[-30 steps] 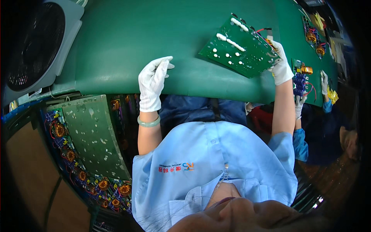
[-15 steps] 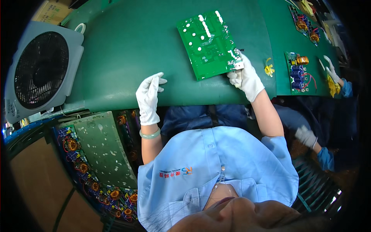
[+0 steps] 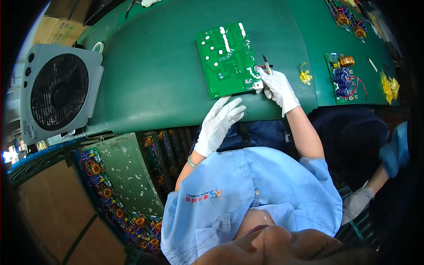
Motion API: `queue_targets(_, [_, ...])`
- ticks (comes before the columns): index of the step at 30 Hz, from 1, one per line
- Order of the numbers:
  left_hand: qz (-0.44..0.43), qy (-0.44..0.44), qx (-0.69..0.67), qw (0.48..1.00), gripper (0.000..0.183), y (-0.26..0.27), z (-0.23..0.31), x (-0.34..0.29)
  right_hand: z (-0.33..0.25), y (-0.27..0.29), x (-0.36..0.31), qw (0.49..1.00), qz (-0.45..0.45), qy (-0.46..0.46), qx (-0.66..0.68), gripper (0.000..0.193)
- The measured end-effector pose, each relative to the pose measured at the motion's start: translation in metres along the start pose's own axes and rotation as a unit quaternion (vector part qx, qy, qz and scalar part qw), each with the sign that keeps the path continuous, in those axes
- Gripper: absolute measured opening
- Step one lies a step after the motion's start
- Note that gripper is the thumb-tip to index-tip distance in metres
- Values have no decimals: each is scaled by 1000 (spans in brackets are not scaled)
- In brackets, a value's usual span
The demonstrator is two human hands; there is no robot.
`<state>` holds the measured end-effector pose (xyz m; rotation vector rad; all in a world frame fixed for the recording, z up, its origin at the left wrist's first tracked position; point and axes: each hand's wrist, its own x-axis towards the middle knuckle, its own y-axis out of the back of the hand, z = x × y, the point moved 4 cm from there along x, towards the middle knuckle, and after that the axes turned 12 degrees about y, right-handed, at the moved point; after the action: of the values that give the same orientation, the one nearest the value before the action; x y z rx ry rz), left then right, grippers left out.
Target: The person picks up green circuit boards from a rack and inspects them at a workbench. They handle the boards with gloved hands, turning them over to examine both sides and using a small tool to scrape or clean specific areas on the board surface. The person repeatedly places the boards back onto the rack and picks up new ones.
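A green circuit board (image 3: 227, 62), solder side up with white blobs on it, lies at or just above the green table, in front of me. My right hand (image 3: 278, 88), in a white glove, is closed on a slim craft knife (image 3: 267, 66) with a pale handle and dark pointed tip. Its fingertips are at the board's lower right corner, by a white part. A short dark lead juts out there. My left hand (image 3: 219, 121), also gloved, has its fingers stretched out just below the board's near edge, at or touching it.
A grey box fan (image 3: 59, 92) stands at left. To the right are yellow tape scraps (image 3: 305, 77), another circuit board with blue capacitors (image 3: 340, 79) and a yellow bundle (image 3: 390, 87). Racked boards (image 3: 106, 193) sit at lower left. A co-worker's gloved hand (image 3: 357, 204) hangs at lower right.
My left hand has moved right to the board's near edge. The board has shifted slightly left and lower, and the knife now points up from my right hand. The co-worker's hand has left the table.
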<state>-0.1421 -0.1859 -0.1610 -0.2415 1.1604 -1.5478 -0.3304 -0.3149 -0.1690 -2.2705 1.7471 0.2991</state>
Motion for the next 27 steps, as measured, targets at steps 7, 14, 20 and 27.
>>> queue_targets(7, [27,-62,-80,994,46,-8,5,24,1,1,-1,1000,-30,-7,-1,43])
queue_targets(14, [78,-80,-70,991,53,5,23,20,-7,0,-6,998,-55,-13,-34,45])
queue_targets(20, [-35,6,-32,999,73,12,62,15,-5,-3,-4,997,-63,-8,-45,45])
queue_targets(27, [-35,2,70,997,66,5,66,30,6,3,2,998,-49,-34,-24,49])
